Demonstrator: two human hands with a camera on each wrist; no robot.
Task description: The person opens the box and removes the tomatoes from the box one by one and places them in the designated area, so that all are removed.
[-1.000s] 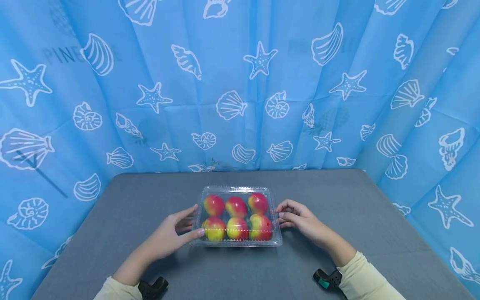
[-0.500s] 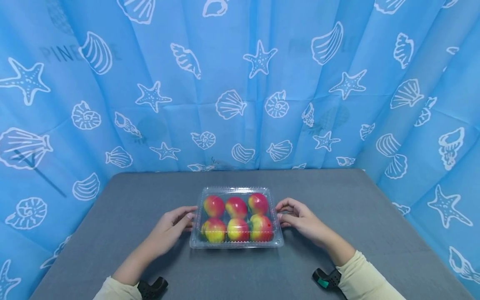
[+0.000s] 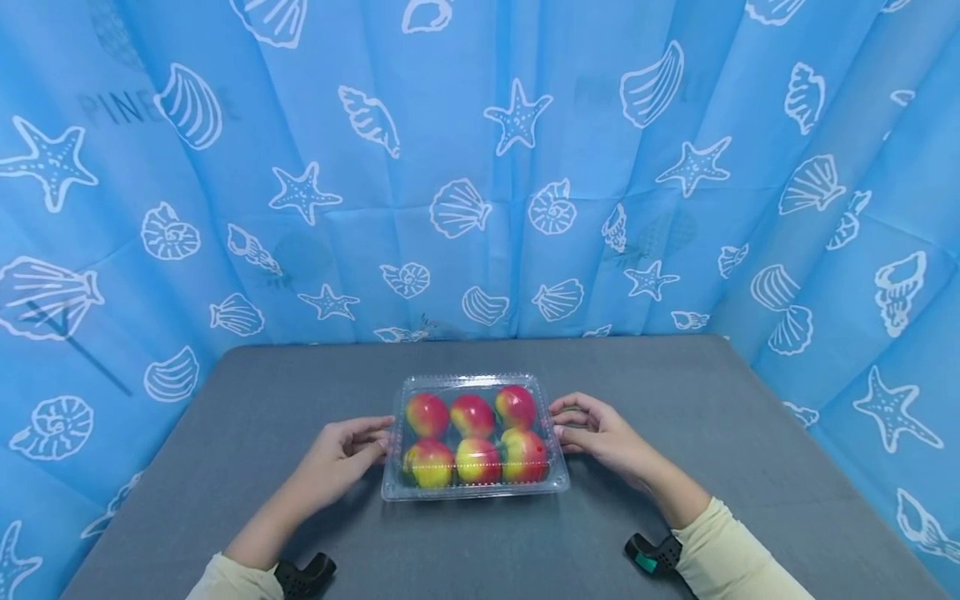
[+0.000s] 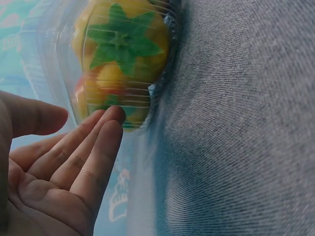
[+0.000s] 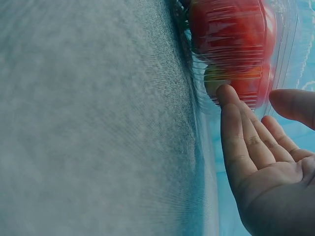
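Observation:
A clear plastic clamshell box (image 3: 476, 492) stands on the grey table in the head view, its lid down. Through it show several round red-and-yellow fruits (image 3: 472, 415) in two rows; in the left wrist view one has a green star-shaped leaf cap (image 4: 118, 42). My left hand (image 3: 337, 458) is at the box's left side, its fairly straight fingertips against the ribbed wall and its thumb separate. On the opposite side, my right hand (image 3: 603, 437) has extended fingertips at the wall in the right wrist view, thumb apart. The box hides some fingertips in the head view.
The grey cloth-covered table (image 3: 675, 375) extends around the box. A blue curtain (image 3: 480, 125) printed with white shells and starfish hangs behind it and along both sides. Black wrist devices (image 3: 306, 575) sit at both cuffs.
My left thumb has come off the lid's front left corner, and the left hand has drawn back to the side. The box has shifted slightly towards me. The right hand has hardly moved.

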